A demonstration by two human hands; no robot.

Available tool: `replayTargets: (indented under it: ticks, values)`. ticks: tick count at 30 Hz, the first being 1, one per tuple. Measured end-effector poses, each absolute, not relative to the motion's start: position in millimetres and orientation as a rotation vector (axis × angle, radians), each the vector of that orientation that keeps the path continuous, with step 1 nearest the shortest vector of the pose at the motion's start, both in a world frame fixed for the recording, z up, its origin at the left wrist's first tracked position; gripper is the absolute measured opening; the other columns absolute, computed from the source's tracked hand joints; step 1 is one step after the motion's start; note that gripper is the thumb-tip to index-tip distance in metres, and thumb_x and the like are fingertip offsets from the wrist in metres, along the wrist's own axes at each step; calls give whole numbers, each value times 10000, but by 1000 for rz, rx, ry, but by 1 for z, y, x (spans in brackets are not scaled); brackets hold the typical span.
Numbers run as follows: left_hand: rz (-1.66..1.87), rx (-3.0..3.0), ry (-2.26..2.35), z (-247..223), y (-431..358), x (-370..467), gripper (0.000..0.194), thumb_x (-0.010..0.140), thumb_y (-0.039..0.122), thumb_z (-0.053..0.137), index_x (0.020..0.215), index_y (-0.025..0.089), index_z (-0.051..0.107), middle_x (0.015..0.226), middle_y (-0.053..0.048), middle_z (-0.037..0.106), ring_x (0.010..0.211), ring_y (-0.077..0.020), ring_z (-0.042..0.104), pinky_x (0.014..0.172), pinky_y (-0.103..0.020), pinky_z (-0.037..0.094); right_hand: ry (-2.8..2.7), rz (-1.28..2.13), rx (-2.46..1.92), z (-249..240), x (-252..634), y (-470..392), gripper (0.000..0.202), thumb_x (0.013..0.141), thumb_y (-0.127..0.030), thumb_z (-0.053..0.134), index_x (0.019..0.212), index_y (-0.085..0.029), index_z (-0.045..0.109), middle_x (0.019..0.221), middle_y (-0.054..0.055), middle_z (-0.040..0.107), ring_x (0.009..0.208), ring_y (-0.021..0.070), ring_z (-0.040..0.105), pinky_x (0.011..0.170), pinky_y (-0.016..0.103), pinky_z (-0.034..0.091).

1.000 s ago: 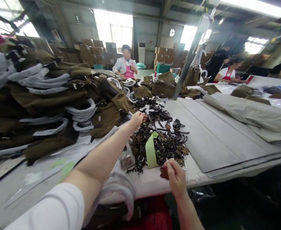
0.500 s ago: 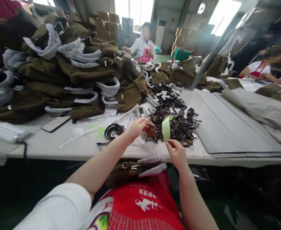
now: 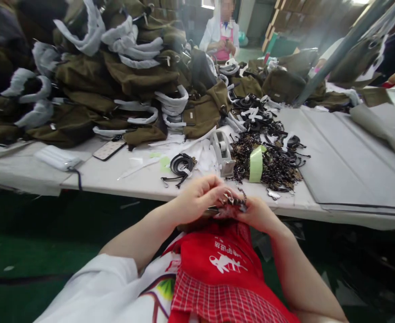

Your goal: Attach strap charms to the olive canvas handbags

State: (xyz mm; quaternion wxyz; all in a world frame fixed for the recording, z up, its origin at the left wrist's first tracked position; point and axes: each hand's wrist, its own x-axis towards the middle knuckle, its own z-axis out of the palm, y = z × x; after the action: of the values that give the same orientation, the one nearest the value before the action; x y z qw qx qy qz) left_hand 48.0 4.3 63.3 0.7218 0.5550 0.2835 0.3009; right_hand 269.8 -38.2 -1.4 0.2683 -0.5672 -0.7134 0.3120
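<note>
Black knobbly cord (image 3: pixel 240 202) with shiny metal ring (image 3: pixel 230 197), pinched between both hands (image 3: pixel 199 197).

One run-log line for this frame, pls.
left hand: pinching dark beaded piece; right hand: at same piece, grip unclear; tape dispenser: on table beside dark pile; coiled black strap: on table

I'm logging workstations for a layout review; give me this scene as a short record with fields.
Left hand: fingers closed at a metal ring
Right hand: holding a dark beaded cord
In front: tape dispenser, pile of dark cords, green strip on pile
To the left: coiled black strap, phone, brown bags
Farther back: co-worker in pink apron
</note>
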Motion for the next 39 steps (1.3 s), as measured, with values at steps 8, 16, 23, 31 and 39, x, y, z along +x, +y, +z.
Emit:
replayTargets:
  ticks: [8, 16, 23, 31, 39]
  values:
    - [770, 1242, 846, 67, -25, -9, 405, 869, 568, 584, 807, 174, 516, 840, -61, 720, 613, -104, 605, 530, -201, 494, -2636, 794, -1335, 25, 143, 59, 145, 745, -246, 705, 634, -161, 667, 543, -32, 568, 541, 93, 474, 514, 225, 282]
    - [293, 1514, 443, 63, -33, -35, 279, 946, 434, 513, 818, 189, 551, 858, -75, 720, 777, -158, 670, 683, -259, 536, -2608, 814, -1165, 60, 106, 93, 451, 637, -614, 773, 615, -182, 645, 480, -72, 484, 481, 70, 416, 491, 211, 273]
    - [538, 1310, 810, -13, 20, -28, 358, 848, 506, 633, 781, 168, 537, 754, -21, 674, 578, -124, 649, 561, -243, 528, -2525, 601, -1468, 30, 81, 117, 456, 787, -598, 684, 918, -163, 726, 846, 73, 709, 808, 219, 634, 703, 296, 447]
    - [672, 1041, 928, -40, 25, -41, 460, 757, 567, 718, 802, 151, 527, 772, -16, 666, 591, -134, 686, 551, -238, 557, -1980, 325, -1353, 23, 139, 51, 235, 932, -367, 556, 1007, -175, 669, 954, 77, 673, 856, 191, 604, 797, 321, 470]
    - [680, 928, 924, -31, 3, -27, 456, 734, 546, 750, 780, 142, 543, 768, -16, 672, 634, -126, 687, 582, -226, 563, -2058, 708, -1389, -1, 164, -32, 200, 848, -299, 648, 1014, -188, 651, 788, 21, 613, 586, 132, 513, 598, 278, 434]
